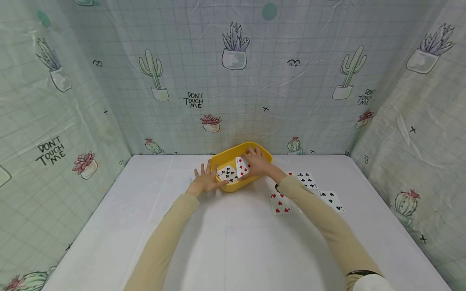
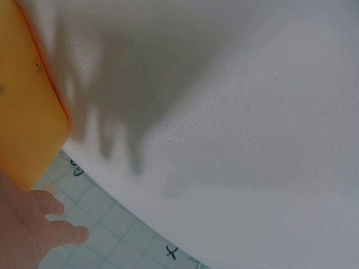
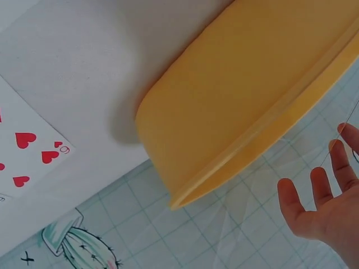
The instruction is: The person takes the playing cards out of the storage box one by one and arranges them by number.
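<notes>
A yellow plastic bin stands near the table's back edge, turned at an angle. Clubs-suit playing cards lie inside it. My left hand rests at the bin's left end, fingers spread and straight; part of it shows in the left wrist view, next to the bin's yellow wall. Over the bin's right part, my right hand pinches a diamonds playing card, tilted with its face visible. In the right wrist view that card is nearly edge-on, a thin line at the fingertips.
Right of the bin, several cards lie face up on the white table: a hearts card, a clubs card and a spades card. My right forearm partly covers others. A printed cloth hangs behind the table.
</notes>
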Action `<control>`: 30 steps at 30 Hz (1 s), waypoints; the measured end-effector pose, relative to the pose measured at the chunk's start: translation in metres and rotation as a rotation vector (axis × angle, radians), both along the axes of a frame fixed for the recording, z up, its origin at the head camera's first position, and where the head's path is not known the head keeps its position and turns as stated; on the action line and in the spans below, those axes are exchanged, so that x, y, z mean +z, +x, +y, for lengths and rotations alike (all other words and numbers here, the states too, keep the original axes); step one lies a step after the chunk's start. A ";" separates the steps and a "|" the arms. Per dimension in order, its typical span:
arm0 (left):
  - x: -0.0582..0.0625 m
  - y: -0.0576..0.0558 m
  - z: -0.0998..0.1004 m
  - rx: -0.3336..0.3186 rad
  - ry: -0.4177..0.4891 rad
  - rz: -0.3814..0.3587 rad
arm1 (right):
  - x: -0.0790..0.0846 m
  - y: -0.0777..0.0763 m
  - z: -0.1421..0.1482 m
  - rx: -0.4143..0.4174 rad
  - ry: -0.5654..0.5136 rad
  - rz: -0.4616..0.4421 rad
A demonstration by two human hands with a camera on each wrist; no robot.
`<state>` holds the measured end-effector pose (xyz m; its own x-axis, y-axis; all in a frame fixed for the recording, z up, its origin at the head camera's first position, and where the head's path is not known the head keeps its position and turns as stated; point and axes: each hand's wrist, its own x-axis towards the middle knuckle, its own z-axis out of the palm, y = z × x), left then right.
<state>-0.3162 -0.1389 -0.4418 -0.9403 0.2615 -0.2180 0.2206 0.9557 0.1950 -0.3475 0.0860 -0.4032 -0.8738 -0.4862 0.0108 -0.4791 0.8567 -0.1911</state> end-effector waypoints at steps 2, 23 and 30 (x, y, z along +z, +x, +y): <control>0.000 0.000 0.000 0.003 0.000 -0.001 | 0.001 0.004 0.001 -0.004 -0.001 -0.004; 0.000 0.002 0.000 -0.002 0.004 0.013 | 0.009 0.064 0.035 0.029 -0.024 0.073; 0.001 0.003 0.000 -0.003 0.017 0.006 | 0.002 0.089 0.054 0.046 -0.031 0.130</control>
